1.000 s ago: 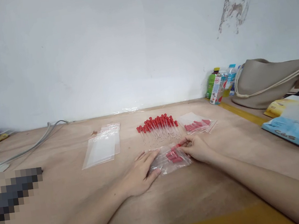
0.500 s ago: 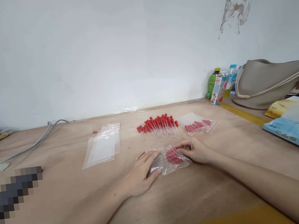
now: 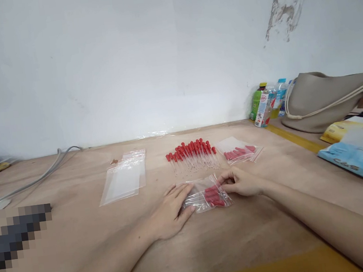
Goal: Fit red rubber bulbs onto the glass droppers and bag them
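A clear zip-lock bag [image 3: 200, 199] lies on the table with several red-bulbed droppers [image 3: 212, 189] inside, bulbs toward its zip end on the right. My left hand [image 3: 172, 212] rests flat on the bag's left end, fingers spread. At the opposite end my right hand [image 3: 238, 182] pinches the upper corner of the bag's zip edge between thumb and fingers. Just beyond the bag, loose droppers [image 3: 192, 150] lie in a fanned pile, red bulbs facing the wall. Right of them is another bag [image 3: 232, 143] holding droppers with red bulbs.
Flat, clear zip bags [image 3: 122, 178] lie overlapped to the left. At the back right stand several bottles [image 3: 262, 106] and a grey bag [image 3: 323, 101], with a blue tissue pack [image 3: 353, 163] nearer. A grey cable [image 3: 45, 172] runs along the left.
My right hand has shifted slightly right along the bag's zip edge. The bag lies flatter, and the red bulbs inside show more plainly. My left hand has stayed put.
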Motion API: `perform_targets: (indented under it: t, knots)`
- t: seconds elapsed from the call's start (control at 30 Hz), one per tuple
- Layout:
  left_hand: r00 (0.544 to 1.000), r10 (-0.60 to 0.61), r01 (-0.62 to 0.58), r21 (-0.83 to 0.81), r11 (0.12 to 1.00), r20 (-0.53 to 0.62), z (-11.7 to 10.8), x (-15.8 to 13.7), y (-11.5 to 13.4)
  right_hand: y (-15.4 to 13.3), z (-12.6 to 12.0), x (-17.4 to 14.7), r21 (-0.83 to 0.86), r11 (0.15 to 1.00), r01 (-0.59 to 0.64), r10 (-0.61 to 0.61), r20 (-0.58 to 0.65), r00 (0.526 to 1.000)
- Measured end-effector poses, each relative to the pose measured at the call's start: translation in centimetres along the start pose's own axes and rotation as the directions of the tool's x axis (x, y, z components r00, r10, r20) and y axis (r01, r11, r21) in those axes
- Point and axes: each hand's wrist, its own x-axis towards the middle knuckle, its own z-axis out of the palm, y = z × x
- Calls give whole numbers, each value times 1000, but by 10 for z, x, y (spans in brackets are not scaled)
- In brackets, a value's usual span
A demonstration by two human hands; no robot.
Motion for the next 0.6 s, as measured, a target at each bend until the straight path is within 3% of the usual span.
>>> perform_targets:
  t: [0.07,0.17,0.3,0.37,0.5,0.6]
  knots:
    - [1000,-6,6,8,1000,6,0,0,0,1,0,0,-27,999,37,-38,-37,999]
    - [1000,-13,12,16,1000,10,0,0,0,4,5,0,-148,986,82,-109,-185,977]
    - [1000,-19,18,31,999,24,-1,0,1,5,4,2,-121,990,76,-94,-149,984]
    - [998,-26,24,56,998,51,-1,0,1,5,-6,6,-149,989,9,-47,-253,966]
    - [988,-25,8,114,993,152,-3,1,1,7,-34,21,-367,884,-289,18,-592,806]
    - [979,-25,-3,140,990,200,-4,1,1,8,-47,43,-421,778,-467,117,-633,766]
